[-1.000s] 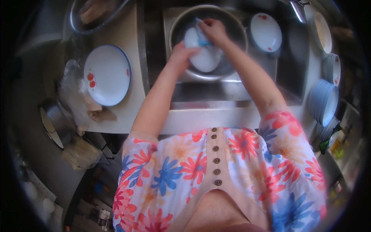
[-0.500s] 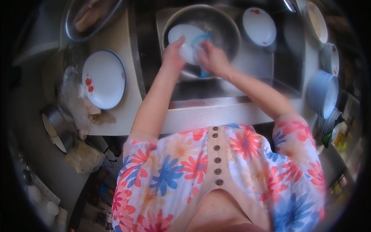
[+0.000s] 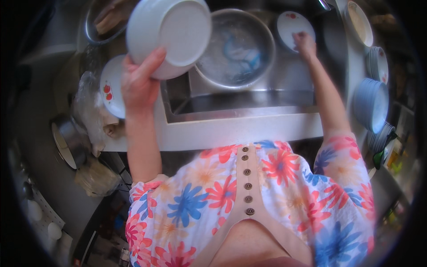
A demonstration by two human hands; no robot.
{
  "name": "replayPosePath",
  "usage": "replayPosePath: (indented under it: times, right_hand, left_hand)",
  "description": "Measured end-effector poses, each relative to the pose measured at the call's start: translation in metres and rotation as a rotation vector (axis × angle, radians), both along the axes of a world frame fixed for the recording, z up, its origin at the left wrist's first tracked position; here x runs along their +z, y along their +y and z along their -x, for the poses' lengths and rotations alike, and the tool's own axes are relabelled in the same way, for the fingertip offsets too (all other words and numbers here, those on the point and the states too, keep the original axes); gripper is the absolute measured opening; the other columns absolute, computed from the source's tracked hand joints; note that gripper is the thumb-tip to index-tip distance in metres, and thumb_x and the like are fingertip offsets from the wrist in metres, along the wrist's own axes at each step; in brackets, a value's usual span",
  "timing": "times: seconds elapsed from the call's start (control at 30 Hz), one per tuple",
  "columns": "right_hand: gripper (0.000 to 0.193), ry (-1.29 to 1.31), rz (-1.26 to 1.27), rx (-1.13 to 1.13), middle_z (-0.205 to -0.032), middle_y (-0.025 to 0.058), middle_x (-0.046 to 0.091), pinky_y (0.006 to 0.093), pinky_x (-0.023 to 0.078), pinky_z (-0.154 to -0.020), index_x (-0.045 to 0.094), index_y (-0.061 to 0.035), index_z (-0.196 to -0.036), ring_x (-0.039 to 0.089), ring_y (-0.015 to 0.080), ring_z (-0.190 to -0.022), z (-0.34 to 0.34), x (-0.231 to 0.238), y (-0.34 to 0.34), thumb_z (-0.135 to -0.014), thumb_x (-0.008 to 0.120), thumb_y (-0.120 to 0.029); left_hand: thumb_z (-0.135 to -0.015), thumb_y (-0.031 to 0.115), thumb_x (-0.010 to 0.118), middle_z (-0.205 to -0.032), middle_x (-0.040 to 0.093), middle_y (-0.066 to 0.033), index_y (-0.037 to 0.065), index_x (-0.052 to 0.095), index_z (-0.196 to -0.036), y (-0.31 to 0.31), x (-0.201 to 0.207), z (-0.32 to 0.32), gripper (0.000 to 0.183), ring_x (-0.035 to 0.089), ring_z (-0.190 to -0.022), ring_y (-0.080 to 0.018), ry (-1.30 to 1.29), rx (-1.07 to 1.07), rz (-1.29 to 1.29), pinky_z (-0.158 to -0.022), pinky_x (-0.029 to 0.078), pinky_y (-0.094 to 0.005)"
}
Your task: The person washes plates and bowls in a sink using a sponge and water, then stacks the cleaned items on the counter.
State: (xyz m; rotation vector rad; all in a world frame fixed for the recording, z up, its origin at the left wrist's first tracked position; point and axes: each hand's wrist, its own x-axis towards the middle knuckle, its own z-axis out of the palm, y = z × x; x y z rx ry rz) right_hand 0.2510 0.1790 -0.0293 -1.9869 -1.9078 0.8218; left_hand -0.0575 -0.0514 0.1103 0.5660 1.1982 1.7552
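Now | left grip [image 3: 138, 82] clasps white bowl [image 3: 171, 33] at its rim | right grip [image 3: 304, 43] pinches plate [image 3: 291, 24] edge

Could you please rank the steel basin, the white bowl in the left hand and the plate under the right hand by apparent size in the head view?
1. White bowl, though nearness inflates it
2. Steel basin, nearly alike
3. Plate

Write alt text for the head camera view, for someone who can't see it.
Left hand lifts a white bowl, bottom up, beside a sink; right hand touches a white plate behind a steel basin holding a blue cloth.
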Motion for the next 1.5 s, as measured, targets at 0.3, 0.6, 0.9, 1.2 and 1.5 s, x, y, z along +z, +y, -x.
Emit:
replayPosePath:
  times: [0.3,0.6,0.9,1.2,1.5]
  right_hand:
    - [0.038,-0.203,0.226,-0.323,-0.058,0.0103,0.057,0.0307,0.045,-0.048,0.060,0.0008,-0.066,0.056,0.0189,-0.049,-0.074,-0.069,0.020,-0.066,0.062,-0.037]
    - [0.016,0.517,0.443,-0.421,-0.051,0.0018,0.050,0.0195,0.033,-0.029,0.060,-0.0065,-0.076,0.048,0.0096,-0.038,-0.099,-0.083,0.033,-0.076,0.054,-0.021]
    - [0.011,0.908,0.402,-0.351,-0.075,0.0132,0.057,0.0299,0.051,-0.056,0.052,0.0045,-0.078,0.059,0.0243,-0.068,-0.119,-0.065,0.043,-0.076,0.048,-0.006]
    - [0.008,0.779,0.286,-0.023,-0.072,0.0089,0.057,0.0289,0.050,-0.055,0.052,0.0005,-0.077,0.056,0.0172,-0.063,-0.062,0.017,-0.003,-0.074,0.056,-0.006]
    - [0.010,0.901,0.802,0.143,-0.075,0.0089,0.058,0.0268,0.049,-0.060,0.052,0.0013,-0.081,0.056,0.0149,-0.065,0.071,0.025,-0.067,-0.075,0.053,-0.007]
  left_hand:
    - [-0.067,-0.004,0.062,-0.098,0.057,-0.0123,-0.005,0.056,-0.093,-0.082,0.059,0.015,0.026,0.056,-0.085,-0.0183,1.175,0.028,0.334,-0.074,0.042,-0.0253]
    - [-0.063,0.001,0.062,-0.108,0.052,-0.0087,0.016,0.056,-0.104,-0.122,0.004,0.047,0.044,0.050,-0.098,-0.0280,1.845,-0.103,0.549,-0.081,0.041,-0.0346]
    - [-0.063,0.008,0.062,-0.113,0.048,-0.0080,0.021,0.052,-0.109,-0.127,-0.014,0.051,0.048,0.045,-0.104,-0.0276,1.860,-0.182,0.584,-0.083,0.038,-0.0355]
    - [-0.067,0.018,0.063,-0.126,0.034,-0.0103,0.017,0.041,-0.120,-0.106,-0.007,0.035,0.058,0.031,-0.117,-0.0294,1.831,-0.297,0.882,-0.095,0.025,-0.0373]
    - [-0.075,0.028,0.059,-0.104,0.049,-0.0127,0.002,0.028,-0.123,0.020,-0.084,-0.047,0.062,0.048,-0.097,-0.0246,-0.152,-0.251,0.451,-0.069,0.047,-0.0366]
